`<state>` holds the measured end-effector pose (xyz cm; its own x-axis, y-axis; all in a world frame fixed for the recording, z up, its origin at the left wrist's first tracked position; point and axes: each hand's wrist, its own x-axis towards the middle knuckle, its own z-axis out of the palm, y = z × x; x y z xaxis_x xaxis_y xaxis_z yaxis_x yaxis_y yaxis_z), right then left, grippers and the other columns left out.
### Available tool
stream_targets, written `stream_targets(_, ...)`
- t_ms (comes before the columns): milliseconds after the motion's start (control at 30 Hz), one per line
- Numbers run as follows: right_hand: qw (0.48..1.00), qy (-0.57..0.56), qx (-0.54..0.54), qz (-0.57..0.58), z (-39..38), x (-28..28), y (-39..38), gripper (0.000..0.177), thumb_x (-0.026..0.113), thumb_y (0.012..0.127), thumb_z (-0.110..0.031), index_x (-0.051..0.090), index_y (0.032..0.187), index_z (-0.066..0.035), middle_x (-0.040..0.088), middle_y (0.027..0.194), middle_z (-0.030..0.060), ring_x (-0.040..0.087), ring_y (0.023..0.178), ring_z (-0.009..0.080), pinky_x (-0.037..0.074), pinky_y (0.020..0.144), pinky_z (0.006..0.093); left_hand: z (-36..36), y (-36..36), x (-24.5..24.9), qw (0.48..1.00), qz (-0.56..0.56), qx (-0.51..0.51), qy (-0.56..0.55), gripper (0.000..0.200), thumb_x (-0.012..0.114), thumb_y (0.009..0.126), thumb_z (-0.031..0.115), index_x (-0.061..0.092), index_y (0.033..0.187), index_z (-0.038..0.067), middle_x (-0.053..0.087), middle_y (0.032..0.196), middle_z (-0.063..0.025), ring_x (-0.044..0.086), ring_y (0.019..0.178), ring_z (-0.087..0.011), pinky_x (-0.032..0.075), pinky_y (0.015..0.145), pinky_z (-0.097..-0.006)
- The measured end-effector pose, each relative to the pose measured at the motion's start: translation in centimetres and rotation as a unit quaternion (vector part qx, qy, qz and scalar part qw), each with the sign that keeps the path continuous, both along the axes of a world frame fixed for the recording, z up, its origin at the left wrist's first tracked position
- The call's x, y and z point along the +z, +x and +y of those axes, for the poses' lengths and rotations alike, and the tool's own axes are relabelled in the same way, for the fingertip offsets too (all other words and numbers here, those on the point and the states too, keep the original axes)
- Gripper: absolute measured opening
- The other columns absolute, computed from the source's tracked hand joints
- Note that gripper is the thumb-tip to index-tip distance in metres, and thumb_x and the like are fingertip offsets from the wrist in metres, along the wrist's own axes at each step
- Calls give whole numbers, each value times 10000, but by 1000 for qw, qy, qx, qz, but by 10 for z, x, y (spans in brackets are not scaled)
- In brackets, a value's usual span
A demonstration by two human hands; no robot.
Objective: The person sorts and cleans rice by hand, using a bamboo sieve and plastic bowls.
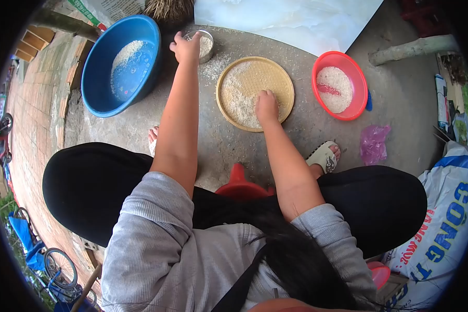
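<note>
My left hand is over the left side of a small round clear container holding pale grains. Its fingers are spread, with one fingertip at the container's rim. On the ground to the right lies a round woven bamboo tray, with rice scattered mostly across its left half. My right hand rests low over the tray's right part, fingers curled together; whatever is between them is hidden. Loose grains lie on the concrete between container and tray.
A large blue basin with some rice stands tilted at left. Right of the tray is a red plastic basin with rice. A pink plastic bag, a white sheet, a red stool and a printed sack are around me.
</note>
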<state>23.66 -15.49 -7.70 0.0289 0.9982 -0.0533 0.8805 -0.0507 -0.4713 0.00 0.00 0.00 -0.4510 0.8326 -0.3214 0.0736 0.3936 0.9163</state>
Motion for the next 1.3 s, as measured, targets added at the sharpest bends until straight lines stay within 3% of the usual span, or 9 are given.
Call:
stream_targets(67, 1000, 9, 2, 0, 0, -6, 2, 118, 521, 759, -37, 559, 866, -2, 551, 958, 220, 541, 889, 386, 445, 772, 426, -17, 8, 4, 936, 335, 96, 56, 580, 656, 738, 333, 458, 1220, 77, 305, 1335, -164, 516, 1036, -349, 438, 868, -398)
stream_targets(167, 1000, 8, -13, -13, 5, -12, 8, 114, 507, 761, -24, 556, 857, 13, 562, 917, 231, 554, 838, 393, 452, 744, 436, -31, 30, -22, 997, -54, -5, 58, 300, 565, 824, 204, 571, 1010, -32, 627, 855, -148, 613, 621, -211, 496, 528, -305)
stream_targets(400, 999, -10, -31, -41, 2, -8, 1, 99, 498, 761, 1, 550, 843, 17, 584, 842, 218, 573, 818, 380, 465, 732, 421, -99, 102, -71, 945, -309, -45, -100, 310, 468, 875, 231, 583, 925, -53, 607, 789, -151, 596, 617, -220, 514, 533, -305)
stream_targets(533, 976, 42, -28, 213, 11, 8, -13, 103, 520, 761, -27, 579, 846, -15, 596, 842, 188, 574, 827, 347, 461, 724, 408, -113, 120, -86, 932, -333, -48, -135, 328, 437, 895, 258, 586, 938, -31, 604, 809, -129, 594, 702, -208, 512, 632, -333)
stream_targets(600, 965, 67, 46, 250, 14, 33, -24, 113, 515, 764, -45, 599, 839, -43, 596, 865, 170, 563, 854, 332, 449, 743, 411, -103, 118, -92, 822, -553, -23, -135, 298, 413, 909, 217, 587, 923, -24, 604, 827, -117, 587, 723, -210, 505, 666, -343)
stream_targets(767, 963, 209, -2, 172, 9, 59, -13, 108, 514, 764, -50, 606, 822, -52, 592, 873, 116, 548, 867, 302, 445, 760, 378, -35, 59, -92, 906, -411, -90, -38, 246, 406, 908, 168, 566, 891, -19, 608, 832, -125, 596, 703, -212, 516, 650, -326)
stream_targets(900, 968, 90, -232, 5, -16, 31, 41, 247, 589, 736, -100, 557, 975, -50, 553, 998, 150, 502, 984, 320, 398, 868, 404, -24, 29, 54, 972, -221, -45, 61, 485, 601, 805, 239, 440, 1227, 63, 448, 1213, -194, 503, 1058, -284, 459, 836, -406)
stream_targets(1000, 936, -36, -351, -3, -29, 18, 56, 331, 612, 734, -129, 530, 1041, -36, 540, 1054, 170, 492, 1044, 322, 386, 908, 404, -12, 5, 29, 963, 240, -113, -40, 845, 743, 651, 370, 294, 1346, 193, 318, 1313, -228, 313, 1241, -335, 378, 955, -415)
stream_targets(1300, 865, -98, -372, 321, -25, -24, 71, 347, 537, 680, -33, 526, 1026, -16, 582, 1029, 198, 564, 974, 327, 425, 854, 363, -116, 66, -85, 910, 369, -182, -56, 665, 646, 703, 425, 450, 1250, 102, 504, 1197, -180, 450, 1137, -326, 326, 983, -395)
